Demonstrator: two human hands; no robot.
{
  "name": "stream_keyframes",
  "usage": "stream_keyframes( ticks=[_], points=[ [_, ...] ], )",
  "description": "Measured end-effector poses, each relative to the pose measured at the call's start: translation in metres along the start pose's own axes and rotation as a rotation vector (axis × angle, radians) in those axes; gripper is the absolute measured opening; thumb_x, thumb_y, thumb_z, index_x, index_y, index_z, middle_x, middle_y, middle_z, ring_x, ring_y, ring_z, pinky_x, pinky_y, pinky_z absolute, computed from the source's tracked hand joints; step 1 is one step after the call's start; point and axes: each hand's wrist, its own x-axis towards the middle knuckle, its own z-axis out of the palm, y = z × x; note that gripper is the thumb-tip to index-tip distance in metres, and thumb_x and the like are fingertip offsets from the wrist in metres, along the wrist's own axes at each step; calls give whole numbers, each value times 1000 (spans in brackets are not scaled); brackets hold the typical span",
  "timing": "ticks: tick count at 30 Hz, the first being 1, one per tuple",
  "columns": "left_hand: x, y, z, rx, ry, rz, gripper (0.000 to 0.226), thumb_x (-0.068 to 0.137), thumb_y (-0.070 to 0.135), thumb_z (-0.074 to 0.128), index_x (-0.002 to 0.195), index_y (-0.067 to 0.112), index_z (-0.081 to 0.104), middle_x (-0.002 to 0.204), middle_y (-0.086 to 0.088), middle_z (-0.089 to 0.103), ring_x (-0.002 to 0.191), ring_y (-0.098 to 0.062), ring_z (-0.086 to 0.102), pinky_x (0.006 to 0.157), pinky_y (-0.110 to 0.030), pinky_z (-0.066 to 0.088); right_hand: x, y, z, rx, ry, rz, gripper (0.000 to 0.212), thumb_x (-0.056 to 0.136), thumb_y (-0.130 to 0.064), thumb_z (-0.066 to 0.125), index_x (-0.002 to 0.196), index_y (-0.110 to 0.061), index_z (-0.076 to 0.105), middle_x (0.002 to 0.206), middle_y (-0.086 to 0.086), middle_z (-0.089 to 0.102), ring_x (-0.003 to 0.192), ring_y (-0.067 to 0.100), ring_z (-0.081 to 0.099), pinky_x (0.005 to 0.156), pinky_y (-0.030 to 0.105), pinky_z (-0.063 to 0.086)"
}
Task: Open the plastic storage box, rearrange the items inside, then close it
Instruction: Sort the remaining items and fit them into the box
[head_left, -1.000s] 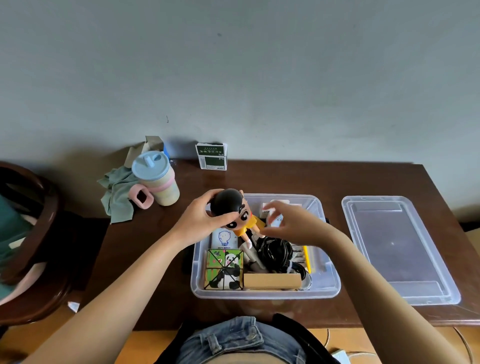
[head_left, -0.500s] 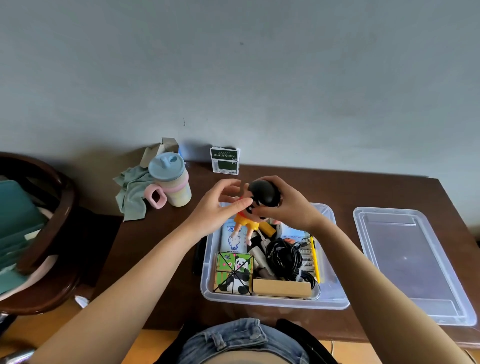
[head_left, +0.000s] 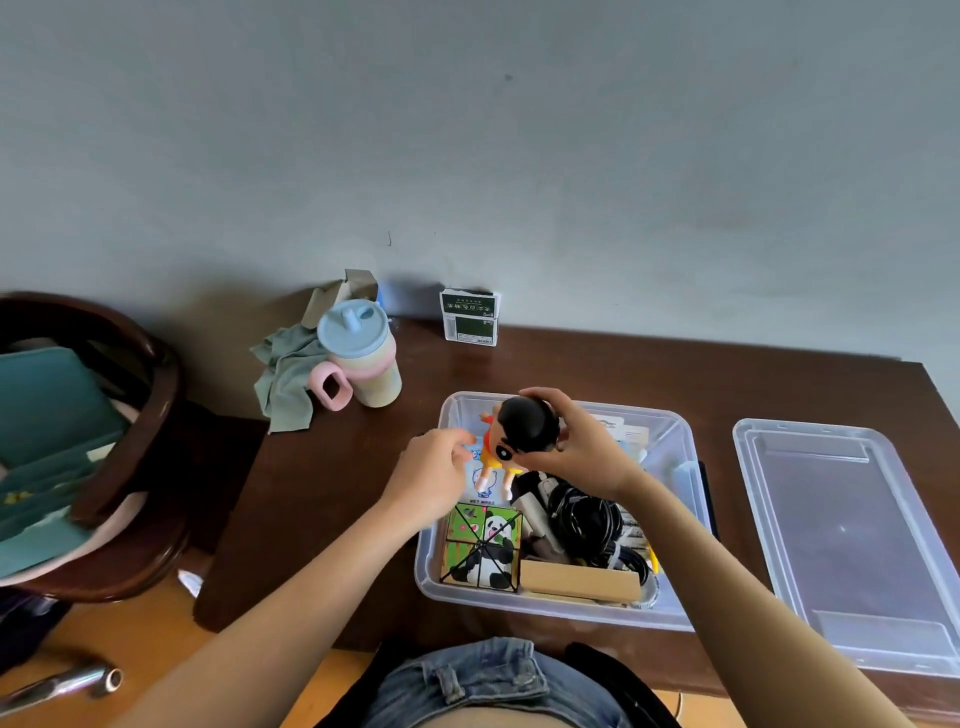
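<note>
Plastic storage box (head_left: 680, 519) sits open on the dark wooden table (head_left: 597, 374), directly in front of me, with its clear lid (head_left: 841, 540) lying flat on the table just to the right of it, apart from the box. My right hand (head_left: 582, 447) is over the far half of the box, fingers curled round the black head of a toy figure (head_left: 511, 441); the figure hangs tilted, its orange body and pale legs pointing down and to the left above the box contents. My left hand (head_left: 431, 478) is at the box's left wall, close beside the figure's body; its fingers look loosely bent and hold nothing that I can make out, though the fingertips are blurred and I cannot tell whether they touch the toy. Inside the box, a panda picture cube (head_left: 483, 545) occupies the near left corner, a tan cardboard box (head_left: 579, 579) lies along the near wall beside it, a bundle of black cables (head_left: 587, 519) fills the middle, and a wet wipes pack (head_left: 483, 480) lies flat under the figure's legs. On the table's far left stand a lidded cup (head_left: 363, 358) with a pink handle and a grey-green cloth (head_left: 285, 379) touching it; a small green and white carton (head_left: 470, 316) stands against the wall.
</note>
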Motion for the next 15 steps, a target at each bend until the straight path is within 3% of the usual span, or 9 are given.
stream_keyframes(
  ticks=[2, 7, 10, 15],
  points=[
    [1, -3, -6, -79, 49, -6, 32, 95, 3, 44, 121, 11, 63, 108, -6, 69, 91, -17, 67, 90, -38, 52, 4, 4, 8, -53, -25, -23, 62, 70, -24, 81, 123, -27, 49, 108, -13, 60, 96, 9, 60, 82, 17, 48],
    [4, -6, -11, -184, 32, -65, 32, 98, 3, 40, 121, 8, 61, 109, -11, 68, 74, -11, 66, 88, -36, 54, 13, 15, 28, -203, -70, 15, 66, 70, -26, 77, 128, -30, 46, 118, -5, 59, 104, 15, 57, 91, 36, 50],
    [5, -4, -8, -128, 14, -75, 32, 99, 8, 41, 124, 12, 59, 114, -9, 66, 81, -15, 68, 89, -38, 53, 17, 19, 39, -261, -108, 44, 70, 70, -27, 75, 131, -33, 42, 123, -2, 56, 108, 17, 55, 94, 37, 47],
    [3, 5, -2, 145, 22, 31, 39, 97, 12, 45, 134, 20, 50, 127, -4, 60, 112, -24, 59, 96, -38, 48, 24, 21, 51, -261, -122, 75, 76, 76, -22, 72, 141, -27, 34, 130, 3, 52, 112, 19, 54, 96, 33, 47]
  ],
)
